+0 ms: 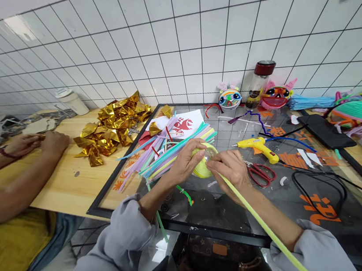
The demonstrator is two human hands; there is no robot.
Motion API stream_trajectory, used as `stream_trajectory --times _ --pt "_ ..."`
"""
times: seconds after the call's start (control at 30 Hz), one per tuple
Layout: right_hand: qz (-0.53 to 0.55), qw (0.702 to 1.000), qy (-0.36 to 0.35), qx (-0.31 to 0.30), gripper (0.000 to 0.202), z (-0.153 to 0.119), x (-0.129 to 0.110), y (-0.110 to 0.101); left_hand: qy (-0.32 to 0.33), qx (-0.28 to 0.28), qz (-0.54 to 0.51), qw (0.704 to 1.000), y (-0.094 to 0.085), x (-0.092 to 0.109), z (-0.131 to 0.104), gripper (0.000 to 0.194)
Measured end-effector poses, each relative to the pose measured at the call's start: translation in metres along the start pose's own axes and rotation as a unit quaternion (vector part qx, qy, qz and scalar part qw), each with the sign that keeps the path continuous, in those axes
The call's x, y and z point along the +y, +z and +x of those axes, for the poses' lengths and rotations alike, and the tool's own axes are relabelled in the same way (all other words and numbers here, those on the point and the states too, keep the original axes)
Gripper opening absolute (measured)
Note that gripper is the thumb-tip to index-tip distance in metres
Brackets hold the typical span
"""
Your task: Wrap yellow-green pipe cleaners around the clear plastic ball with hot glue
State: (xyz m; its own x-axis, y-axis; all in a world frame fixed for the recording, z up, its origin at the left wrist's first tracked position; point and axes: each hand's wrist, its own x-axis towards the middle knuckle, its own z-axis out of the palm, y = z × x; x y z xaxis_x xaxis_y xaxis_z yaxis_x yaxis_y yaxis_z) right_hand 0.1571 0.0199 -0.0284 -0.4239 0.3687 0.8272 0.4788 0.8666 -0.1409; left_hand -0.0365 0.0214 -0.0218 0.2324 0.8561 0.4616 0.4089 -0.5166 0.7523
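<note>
My left hand (187,162) is closed around the side of a clear ball (210,152) partly wrapped in yellow pipe cleaner (200,170). At the ball's right side, my right hand (232,169) pinches a long yellow pipe cleaner (276,237). The strip's far end trails over my right forearm toward the lower right. Fingers hide where the strip meets the ball. Beneath and left of my left hand lies a bundle of pastel pipe cleaners (167,158). Red-handled scissors (262,175) rest just right of my right hand.
A yellow glue gun (259,148) and its black cord (322,174) lie on the right. Decorated faces (230,98), a jar (257,85) and a black phone (326,131) stand or lie farther back. Left are gold foil pieces (112,126) and another person's hands (54,142).
</note>
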Motion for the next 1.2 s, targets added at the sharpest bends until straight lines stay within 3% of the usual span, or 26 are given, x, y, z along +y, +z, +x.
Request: stream_trajectory --times 0.2,0.33,0.57,1.2 --pt "0.058 0.998 0.007 -0.005 0.012 0.002 0.0 -0.008 -0.001 -0.002 -0.01 1.0 -0.001 0.0 0.002 0.026" --pt "0.124 0.987 0.097 -0.019 0.012 0.003 0.003 -0.015 -0.01 -0.002 -0.009 1.0 -0.002 -0.001 0.002 0.022" --pt "0.261 0.939 0.22 -0.038 0.018 0.01 0.013 -0.024 -0.004 -0.005 -0.008 1.0 -0.004 -0.003 0.002 0.026" --pt "0.293 0.876 0.381 -0.031 0.023 0.005 0.016 -0.007 0.016 0.004 -0.019 1.0 -0.004 -0.007 0.001 0.026"
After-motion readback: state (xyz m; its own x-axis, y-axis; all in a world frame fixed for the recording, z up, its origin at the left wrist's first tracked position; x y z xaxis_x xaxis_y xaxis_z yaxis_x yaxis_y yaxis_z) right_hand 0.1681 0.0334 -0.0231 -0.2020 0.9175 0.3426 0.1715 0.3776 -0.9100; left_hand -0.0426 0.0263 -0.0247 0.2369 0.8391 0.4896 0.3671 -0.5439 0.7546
